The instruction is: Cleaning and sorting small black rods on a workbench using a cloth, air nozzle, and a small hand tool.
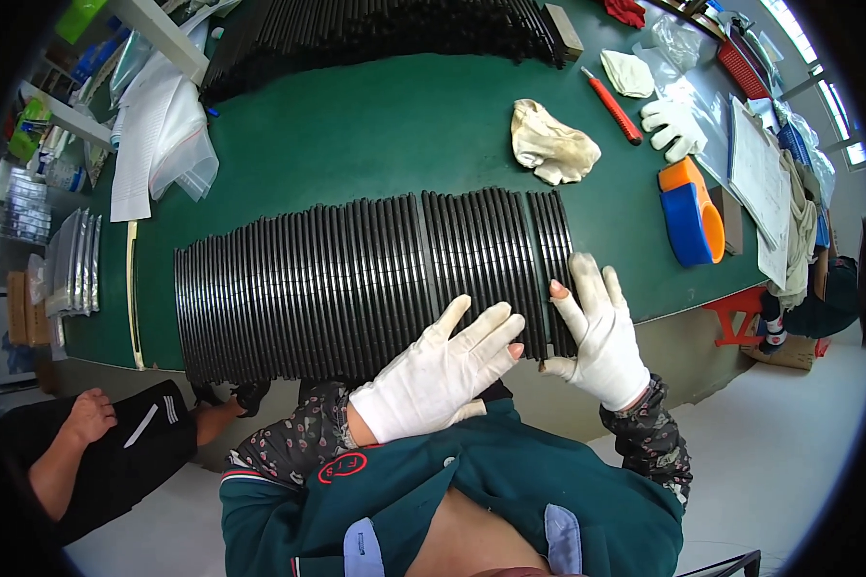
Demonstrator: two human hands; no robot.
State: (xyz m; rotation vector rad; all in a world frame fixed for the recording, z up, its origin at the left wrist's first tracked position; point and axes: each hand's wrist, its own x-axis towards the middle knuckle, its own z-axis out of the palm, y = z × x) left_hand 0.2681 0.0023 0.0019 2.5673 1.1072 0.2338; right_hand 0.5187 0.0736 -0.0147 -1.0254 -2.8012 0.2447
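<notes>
A long row of thin black rods (303, 284) lies side by side along the near edge of the green table. Narrow gaps split off a middle group (481, 245) and a small group of several rods (552, 236) at the right end. My left hand (428, 373), in a white glove with bare fingertips showing, rests flat with fingers spread over the near ends of the middle group. Over the small right group lies my right hand (601, 337), gloved alike, its fingers stretched along the outermost rods. Neither hand has closed round a rod.
A big stack of black rods (385, 34) fills the far side. At the right are a crumpled cloth (553, 144), a red-handled cutter (614, 108), a white glove (674, 128) and an orange-blue tape dispenser (691, 213). Papers (154, 144) lie left; a person (115, 442) sits there.
</notes>
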